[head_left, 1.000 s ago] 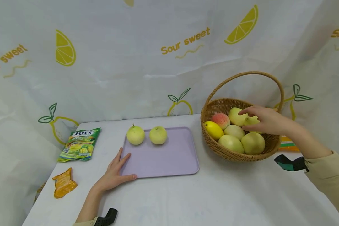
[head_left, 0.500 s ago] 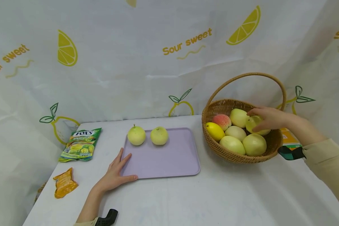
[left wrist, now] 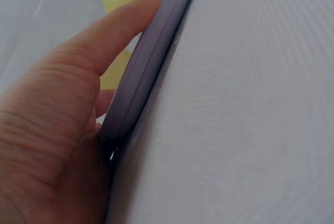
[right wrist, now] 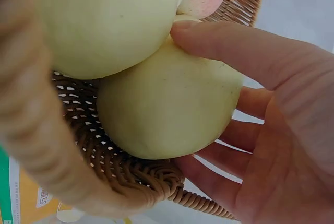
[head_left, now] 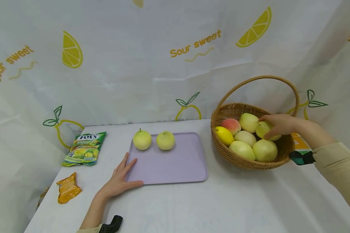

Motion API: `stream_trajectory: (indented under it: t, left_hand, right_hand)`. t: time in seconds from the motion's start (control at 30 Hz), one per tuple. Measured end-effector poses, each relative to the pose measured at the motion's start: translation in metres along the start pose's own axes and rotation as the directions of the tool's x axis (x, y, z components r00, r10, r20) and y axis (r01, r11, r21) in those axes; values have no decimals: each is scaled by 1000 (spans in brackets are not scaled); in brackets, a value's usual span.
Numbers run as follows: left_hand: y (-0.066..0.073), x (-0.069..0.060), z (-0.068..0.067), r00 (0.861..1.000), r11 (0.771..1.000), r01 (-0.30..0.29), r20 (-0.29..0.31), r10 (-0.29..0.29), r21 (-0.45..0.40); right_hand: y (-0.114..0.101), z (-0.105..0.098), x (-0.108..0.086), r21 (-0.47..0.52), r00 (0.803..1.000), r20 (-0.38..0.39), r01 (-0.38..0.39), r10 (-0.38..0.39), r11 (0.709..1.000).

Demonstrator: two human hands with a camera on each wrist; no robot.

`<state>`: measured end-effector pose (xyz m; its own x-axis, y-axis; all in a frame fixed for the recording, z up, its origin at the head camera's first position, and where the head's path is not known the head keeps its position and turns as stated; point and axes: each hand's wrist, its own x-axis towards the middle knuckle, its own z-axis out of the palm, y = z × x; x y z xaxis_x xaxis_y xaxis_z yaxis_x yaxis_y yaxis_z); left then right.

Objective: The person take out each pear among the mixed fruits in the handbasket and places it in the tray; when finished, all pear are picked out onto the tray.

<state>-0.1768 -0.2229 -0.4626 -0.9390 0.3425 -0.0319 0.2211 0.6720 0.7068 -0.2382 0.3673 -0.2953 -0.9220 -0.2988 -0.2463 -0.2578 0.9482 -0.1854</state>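
Note:
My right hand [head_left: 283, 125] reaches into the wicker basket [head_left: 239, 163] at the right. Its thumb and fingers are curled round a round yellow-green pear [head_left: 262, 130]. In the right wrist view, the thumb lies on top of this pear [right wrist: 172, 104] and the fingers pass behind its far side. At the lower left corner of the lilac tray [head_left: 169, 166], my left hand [head_left: 118, 181] rests with fingers spread. The left wrist view shows its thumb along the tray's edge [left wrist: 141, 72]. Two yellow-green pears, one left [head_left: 142, 140] and one right [head_left: 165, 140], sit at the tray's back.
Several pale fruits, a peach [head_left: 231, 125] and a lemon [head_left: 224, 136] share the basket, whose tall handle [head_left: 265, 77] arches over them. A green candy bag [head_left: 86, 149] and a small orange packet [head_left: 68, 188] lie left. An orange-and-green packet [head_left: 300, 142] is partly hidden behind the basket.
My right hand has gone from hovering over the basket with parted fingers to gripping the pear at the basket's right. The left hand stays at the tray corner.

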Motion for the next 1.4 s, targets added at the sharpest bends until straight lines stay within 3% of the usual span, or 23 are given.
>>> stream_trajectory:
  t: [0.27, 0.63, 0.93, 1.17, 1.4]
  left_hand:
    - [0, 1, 2, 1000, 1000, -9, -3, 9, 10]
    - [0, 1, 2, 1000, 1000, -7, -6, 7, 3]
    - [-2, 1, 2, 1000, 1000, 0, -9, 0, 9]
    - [-3, 1, 2, 1000, 1000, 2, -4, -2, 8]
    - [-4, 2, 2, 1000, 1000, 1, 1, -1, 5]
  right_hand:
    - [6, 2, -1, -7, 999, -32, 31, -31, 999]
    - [-1, 0, -5, -12, 987, -141, 81, -82, 997]
    - [-21, 1, -12, 118, 961, -272, 75, -40, 990]
    - [-41, 10, -19, 267, 955, -298, 65, 18, 962]
    - [-59, 23, -23, 333, 940, -338, 76, 44, 940]
